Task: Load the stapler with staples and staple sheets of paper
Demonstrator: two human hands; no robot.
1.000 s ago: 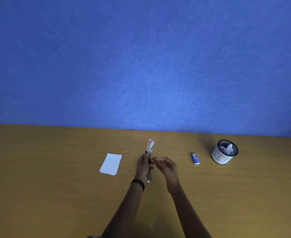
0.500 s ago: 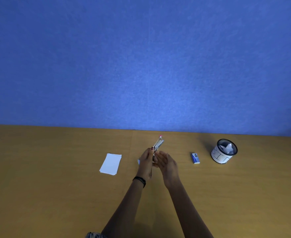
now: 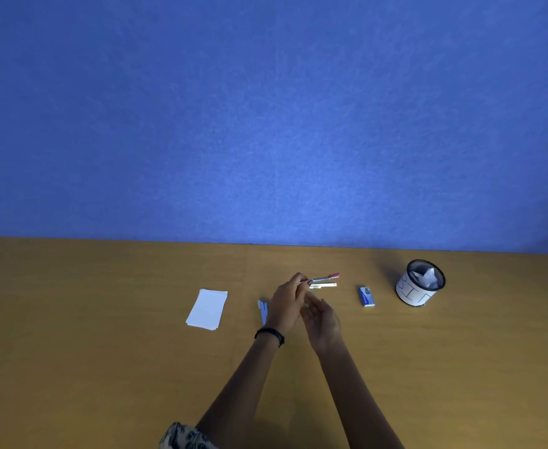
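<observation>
Blue wall [image 3: 266,124] meets ochre table [image 3: 104,367]; paper [image 3: 207,308] white, staple box [image 3: 366,296] blue, stapler [image 3: 324,280] silver with pink tip.

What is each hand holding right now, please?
Left hand: grips the stapler.
Right hand: open, fingers relaxed.

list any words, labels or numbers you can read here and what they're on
"I": the only clear letter among big hand-drawn ones on the white band of the mesh cup; its neighbours are unreadable.
Print on the small blue box: too small to read.
No text shows on the stapler or the paper stack.
</observation>
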